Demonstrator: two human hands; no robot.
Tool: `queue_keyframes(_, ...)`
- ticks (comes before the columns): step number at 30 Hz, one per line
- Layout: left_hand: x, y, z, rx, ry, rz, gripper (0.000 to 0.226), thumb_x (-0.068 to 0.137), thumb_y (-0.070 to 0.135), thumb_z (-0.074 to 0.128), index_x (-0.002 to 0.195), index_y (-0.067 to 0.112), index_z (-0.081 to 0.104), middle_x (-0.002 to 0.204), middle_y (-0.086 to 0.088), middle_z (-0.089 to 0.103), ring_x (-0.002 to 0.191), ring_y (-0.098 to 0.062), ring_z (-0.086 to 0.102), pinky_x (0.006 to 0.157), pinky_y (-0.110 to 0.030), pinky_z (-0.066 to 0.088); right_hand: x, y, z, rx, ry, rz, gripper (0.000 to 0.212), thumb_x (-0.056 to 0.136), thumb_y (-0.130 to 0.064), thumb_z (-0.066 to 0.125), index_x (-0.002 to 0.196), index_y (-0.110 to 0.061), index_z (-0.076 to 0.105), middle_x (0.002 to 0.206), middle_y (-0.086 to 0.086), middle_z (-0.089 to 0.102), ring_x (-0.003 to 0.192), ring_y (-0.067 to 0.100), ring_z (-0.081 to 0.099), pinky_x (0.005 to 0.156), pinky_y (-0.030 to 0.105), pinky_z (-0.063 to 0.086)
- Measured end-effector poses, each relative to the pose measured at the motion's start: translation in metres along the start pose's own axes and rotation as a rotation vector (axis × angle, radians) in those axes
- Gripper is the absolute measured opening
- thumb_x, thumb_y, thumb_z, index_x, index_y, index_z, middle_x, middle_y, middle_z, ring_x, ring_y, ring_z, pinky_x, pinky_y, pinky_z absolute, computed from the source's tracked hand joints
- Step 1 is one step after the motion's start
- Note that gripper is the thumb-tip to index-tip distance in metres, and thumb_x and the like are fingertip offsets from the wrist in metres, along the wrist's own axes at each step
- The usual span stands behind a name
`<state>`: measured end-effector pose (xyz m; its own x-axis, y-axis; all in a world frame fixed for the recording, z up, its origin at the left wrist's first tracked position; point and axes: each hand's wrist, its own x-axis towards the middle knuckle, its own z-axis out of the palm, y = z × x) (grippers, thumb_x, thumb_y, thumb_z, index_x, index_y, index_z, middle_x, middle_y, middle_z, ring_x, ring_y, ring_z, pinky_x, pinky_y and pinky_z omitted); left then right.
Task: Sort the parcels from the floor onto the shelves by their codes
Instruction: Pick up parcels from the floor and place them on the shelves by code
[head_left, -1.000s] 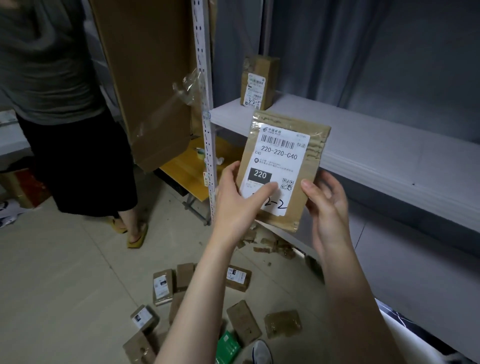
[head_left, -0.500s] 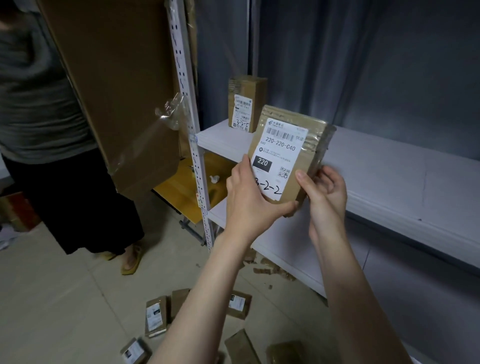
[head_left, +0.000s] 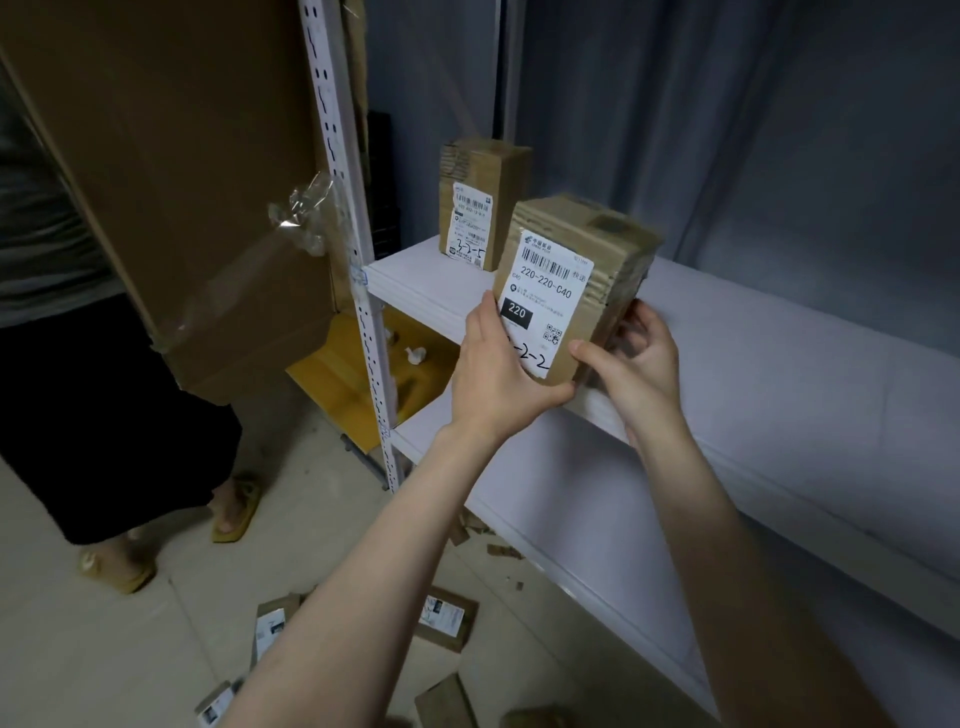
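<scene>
Parcel (head_left: 566, 291) marked 220-220-C40, with a handwritten code ending 2-2, is being held upright at the front edge of the shelf (head_left: 779, 374). Whether its base is already being borne by the shelf cannot be told. A second ago it was being held short of the shelf with its label faced for reading; it is now being carried over the front edge and turned slightly. Reading therefore seems finished, and placing is judged to be under way.

Its lower left corner is being gripped by the left hand (head_left: 498, 384). Its lower right corner is being pinched by the right hand (head_left: 636, 369), thumb on the label and fingers curled behind. Release is not yet being made.

A second parcel (head_left: 480, 202) is being kept upright at the back left of the shelf. More parcels (head_left: 444, 618) are being left on the floor below the shelf, still to be sorted.
</scene>
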<state>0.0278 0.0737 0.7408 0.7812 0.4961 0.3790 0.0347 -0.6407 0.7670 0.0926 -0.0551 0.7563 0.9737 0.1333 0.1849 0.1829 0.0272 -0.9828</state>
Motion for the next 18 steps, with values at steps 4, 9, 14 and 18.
queue_keyframes(4, 0.014, -0.015, 0.017, -0.107, 0.032, -0.051, 0.114, 0.045, 0.055, 0.087, 0.137, 0.017, 0.032, 0.127, 0.003, 0.047, 0.114, -0.014, 0.049, 0.089, -0.037, 0.054, 0.023, 0.002, 0.005, -0.207, -0.052, -0.064, 0.088, 0.050, -0.021, 0.083, 0.131, -0.018, 0.048, 0.124, 0.001, 0.059, 0.105, 0.004, 0.063, 0.091, 0.023, 0.052)
queue_keyframes(9, 0.035, -0.028, 0.028, -0.137, 0.053, -0.043, 0.120, 0.046, 0.055, 0.088, 0.142, 0.016, 0.027, 0.131, 0.001, 0.044, 0.121, -0.015, 0.045, 0.097, -0.036, 0.049, 0.048, 0.008, 0.015, -0.292, -0.077, -0.088, 0.081, 0.047, -0.026, 0.082, 0.120, -0.031, 0.048, 0.130, 0.003, 0.054, 0.104, -0.004, 0.059, 0.093, 0.021, 0.050)
queue_keyframes(14, 0.064, -0.039, 0.034, -0.139, 0.004, -0.053, 0.123, 0.044, 0.050, 0.089, 0.144, 0.018, 0.024, 0.133, 0.001, 0.041, 0.123, -0.015, 0.045, 0.098, -0.039, 0.051, 0.072, 0.018, 0.025, -0.293, -0.042, -0.093, 0.084, 0.059, -0.013, 0.085, 0.133, -0.017, 0.047, 0.128, -0.003, 0.050, 0.094, -0.021, 0.052, 0.087, 0.013, 0.048)
queue_keyframes(18, 0.084, -0.048, 0.039, -0.086, -0.018, -0.078, 0.129, 0.043, 0.057, 0.086, 0.147, 0.021, 0.020, 0.138, 0.001, 0.040, 0.127, -0.017, 0.045, 0.101, -0.043, 0.049, 0.087, 0.024, 0.035, -0.303, -0.016, -0.102, 0.085, 0.056, -0.022, 0.083, 0.133, -0.018, 0.047, 0.128, -0.004, 0.048, 0.096, -0.017, 0.052, 0.089, 0.015, 0.047)
